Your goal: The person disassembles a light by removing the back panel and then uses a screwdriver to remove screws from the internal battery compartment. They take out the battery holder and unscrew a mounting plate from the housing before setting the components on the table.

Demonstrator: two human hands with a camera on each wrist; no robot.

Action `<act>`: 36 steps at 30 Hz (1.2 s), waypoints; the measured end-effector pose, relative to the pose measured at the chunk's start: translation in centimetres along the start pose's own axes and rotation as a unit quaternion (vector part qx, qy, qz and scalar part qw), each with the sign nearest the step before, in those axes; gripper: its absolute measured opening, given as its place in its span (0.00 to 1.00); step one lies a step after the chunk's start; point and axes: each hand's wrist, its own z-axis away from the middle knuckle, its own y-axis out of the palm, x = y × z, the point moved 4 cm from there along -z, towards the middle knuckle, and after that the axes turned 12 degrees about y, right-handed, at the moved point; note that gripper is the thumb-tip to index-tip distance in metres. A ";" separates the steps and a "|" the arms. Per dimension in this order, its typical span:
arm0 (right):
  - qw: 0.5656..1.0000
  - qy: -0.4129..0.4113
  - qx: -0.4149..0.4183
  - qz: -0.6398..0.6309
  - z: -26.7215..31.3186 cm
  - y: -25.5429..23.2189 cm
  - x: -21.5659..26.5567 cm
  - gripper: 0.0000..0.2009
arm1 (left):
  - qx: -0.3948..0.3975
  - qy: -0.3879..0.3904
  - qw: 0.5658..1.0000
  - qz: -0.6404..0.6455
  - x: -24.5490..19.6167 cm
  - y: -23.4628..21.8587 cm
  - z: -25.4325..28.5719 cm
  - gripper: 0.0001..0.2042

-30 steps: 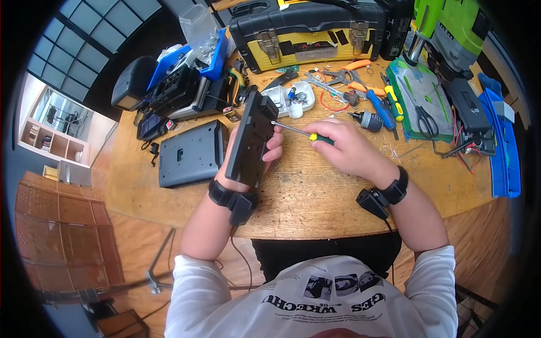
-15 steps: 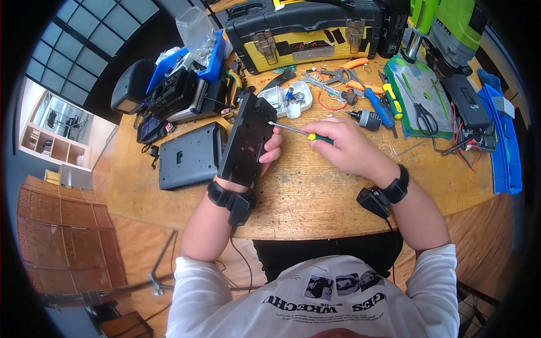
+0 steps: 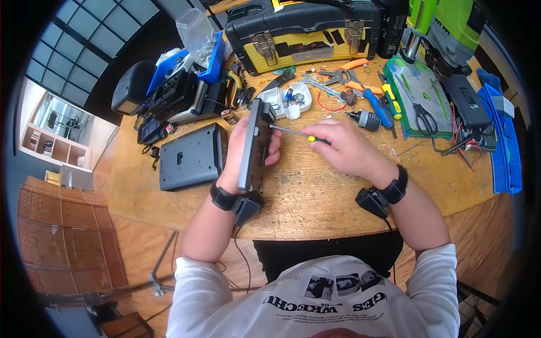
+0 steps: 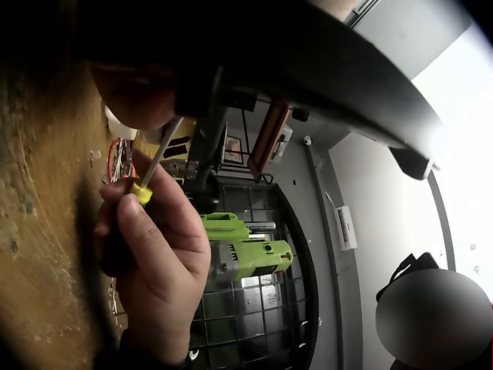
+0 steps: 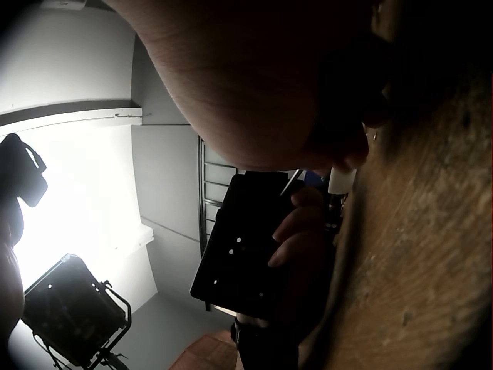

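The left hand [image 3: 236, 147] grips a flat black device part [image 3: 255, 147], tilted nearly on edge above the table, with fingertips curled round its right side. Pinched in the right hand [image 3: 350, 147] is a screwdriver [image 3: 290, 132] with a green and yellow handle; its metal tip meets the upper right side of the part. In the left wrist view the right hand [image 4: 158, 254] holds the yellow collar end of the screwdriver [image 4: 140, 193]. The right wrist view shows the part's holed face [image 5: 243, 247], with the shaft [image 5: 290, 182] reaching its upper edge.
A black housing [image 3: 191, 156] lies left of the left hand. Behind are a white tray [image 3: 300, 100] of small parts, pliers [image 3: 355, 64], a blue-handled tool [image 3: 378, 108] and a yellow-black toolbox [image 3: 307, 42]. Scissors [image 3: 424, 117] and a green drill press [image 3: 451, 28] stand at right.
The left hand has turned the black part: its broad face showed half a second ago, and now its narrow side faces up. The right hand and screwdriver have barely moved.
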 end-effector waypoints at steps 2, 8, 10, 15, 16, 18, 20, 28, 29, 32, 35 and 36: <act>1.000 0.009 0.007 -0.005 0.0 0.1 0.1 0.15 | -0.009 0.006 0.999 -0.031 0.0 0.2 0.0 0.09; 1.000 0.010 0.004 -0.021 0.1 0.8 0.5 0.14 | -0.052 0.081 0.968 -0.232 -1.8 1.6 0.8 0.08; 1.000 0.003 -0.003 -0.025 0.2 0.9 0.8 0.14 | -0.026 0.083 0.963 -0.254 -2.6 1.4 0.7 0.06; 0.980 0.037 -0.036 -0.191 0.5 1.0 2.1 0.11 | -0.004 0.240 0.882 -0.405 -4.0 2.2 0.7 0.05; 0.980 0.036 -0.037 -0.192 0.6 1.3 2.1 0.11 | 0.006 0.306 0.807 -0.505 -4.7 3.0 0.9 0.05; 0.949 0.015 -0.043 -0.313 0.6 1.9 1.6 0.08 | 0.011 0.312 0.806 -0.503 -5.0 4.5 1.4 0.06; 0.969 -0.040 -0.024 -0.241 0.2 1.3 1.1 0.07 | 0.001 0.321 0.770 -0.552 -5.5 6.3 2.2 0.05; 0.942 -0.084 0.040 -0.322 0.6 0.2 2.1 0.18 | -0.004 0.349 0.723 -0.597 -5.6 8.4 3.2 0.05; 0.927 -0.059 0.044 -0.369 0.8 -0.1 2.5 0.20 | 0.006 0.349 0.710 -0.612 -5.7 8.9 3.2 0.05; 0.880 -0.024 0.046 -0.473 1.1 0.3 3.5 0.23 | 0.019 0.364 0.687 -0.628 -5.6 10.6 3.4 0.06; 0.842 0.000 0.032 -0.538 1.3 -0.5 4.3 0.22 | 0.037 0.388 0.666 -0.636 -5.3 11.9 3.5 0.06; 0.837 0.013 0.020 -0.546 1.4 -0.9 4.6 0.20 | 0.037 0.389 0.665 -0.637 -5.2 12.2 3.5 0.06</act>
